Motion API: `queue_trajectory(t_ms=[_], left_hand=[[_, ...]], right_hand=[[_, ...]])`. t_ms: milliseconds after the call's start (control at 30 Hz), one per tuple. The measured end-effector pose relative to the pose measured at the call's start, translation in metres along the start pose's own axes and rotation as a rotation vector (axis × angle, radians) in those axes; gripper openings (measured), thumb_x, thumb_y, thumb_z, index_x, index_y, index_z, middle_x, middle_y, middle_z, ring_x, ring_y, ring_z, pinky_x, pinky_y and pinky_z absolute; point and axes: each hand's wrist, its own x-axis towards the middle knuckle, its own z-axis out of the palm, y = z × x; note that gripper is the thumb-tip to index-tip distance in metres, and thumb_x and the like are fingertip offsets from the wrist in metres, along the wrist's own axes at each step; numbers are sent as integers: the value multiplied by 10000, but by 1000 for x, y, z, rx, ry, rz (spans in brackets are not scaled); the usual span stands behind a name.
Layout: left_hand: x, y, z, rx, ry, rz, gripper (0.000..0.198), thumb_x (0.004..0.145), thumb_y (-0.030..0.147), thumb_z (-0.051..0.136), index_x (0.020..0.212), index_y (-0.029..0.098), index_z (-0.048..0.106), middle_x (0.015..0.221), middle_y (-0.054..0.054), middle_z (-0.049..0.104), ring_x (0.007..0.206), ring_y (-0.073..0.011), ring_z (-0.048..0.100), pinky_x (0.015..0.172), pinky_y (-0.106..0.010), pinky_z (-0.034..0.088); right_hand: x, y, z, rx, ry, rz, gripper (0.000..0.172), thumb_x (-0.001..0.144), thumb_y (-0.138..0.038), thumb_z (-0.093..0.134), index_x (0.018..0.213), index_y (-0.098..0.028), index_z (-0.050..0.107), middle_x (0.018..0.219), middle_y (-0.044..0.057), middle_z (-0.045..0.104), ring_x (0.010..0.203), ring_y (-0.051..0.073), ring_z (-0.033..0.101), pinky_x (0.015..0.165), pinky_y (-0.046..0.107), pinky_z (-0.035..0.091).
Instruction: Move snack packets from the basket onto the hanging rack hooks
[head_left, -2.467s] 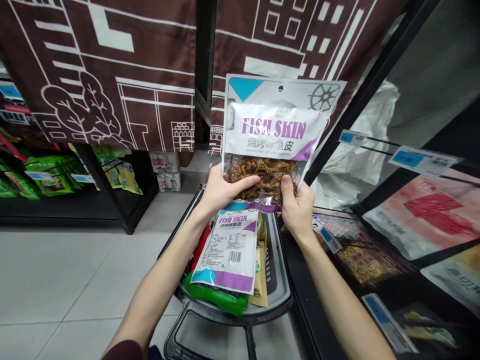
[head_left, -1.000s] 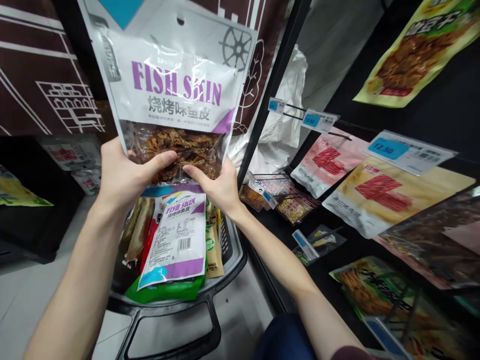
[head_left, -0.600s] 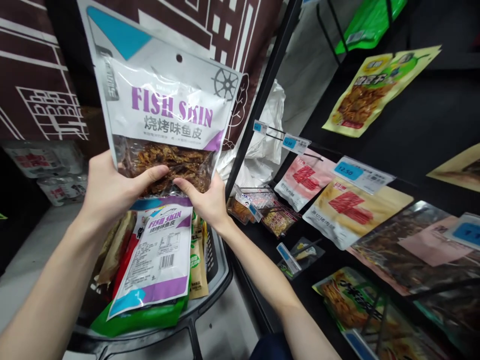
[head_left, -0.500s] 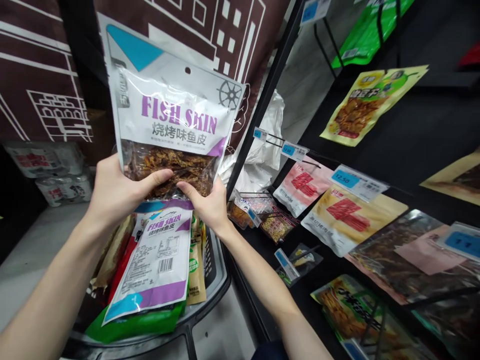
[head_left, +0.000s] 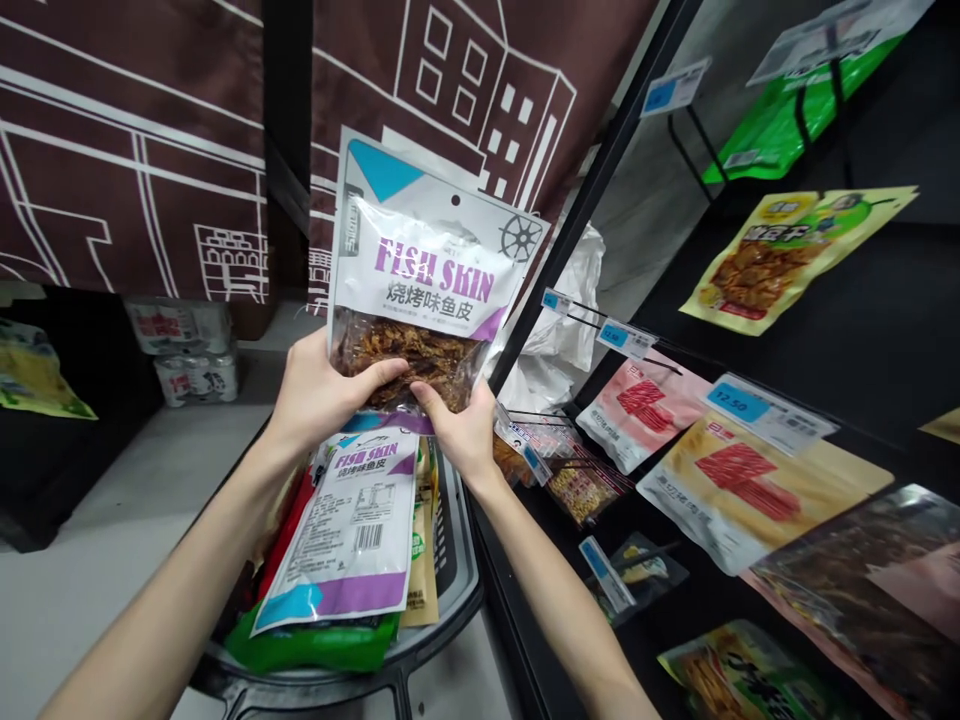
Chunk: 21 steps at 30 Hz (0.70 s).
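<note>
Between my two hands I hold up a white, blue and purple bag of fish skin (head_left: 435, 285), its front facing me. My left hand (head_left: 319, 390) grips the lower left side with the thumb across the clear window. On the lower right side, my right hand (head_left: 465, 425) grips it the same way, the thumb tips nearly meeting. Fingers behind the bag are hidden. Just below, another fish skin bag (head_left: 345, 540) lies back side up on a pile in a grey basket (head_left: 461, 560). A green package (head_left: 315, 645) shows under it.
To the right, a black rack holds hanging snack packs, among them a yellow pack (head_left: 780, 260), a pink pack (head_left: 637, 405) and a tan pack (head_left: 750, 480), with price tags (head_left: 757, 405). Brown printed curtains (head_left: 135, 150) hang behind. Wrapped cans (head_left: 199, 375) stand on the floor.
The view has shifted, so the scene sits further right. The held bag appears smaller and lower in the picture, still gripped by both hands.
</note>
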Motion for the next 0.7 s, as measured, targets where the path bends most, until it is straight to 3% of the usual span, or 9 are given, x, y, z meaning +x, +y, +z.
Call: queue_trajectory(t_ms=[700], left_hand=[[1,-5,3,21,-13,39,473,748,552,714,985,145,676,978,-98,732,890,-292,670,771,-371,549]], right_hand=[[2,1,-3,1,-19,-1,460,788,-424,747,1173,-205,623,1073,66,728,1013,241,687,943,428,542]])
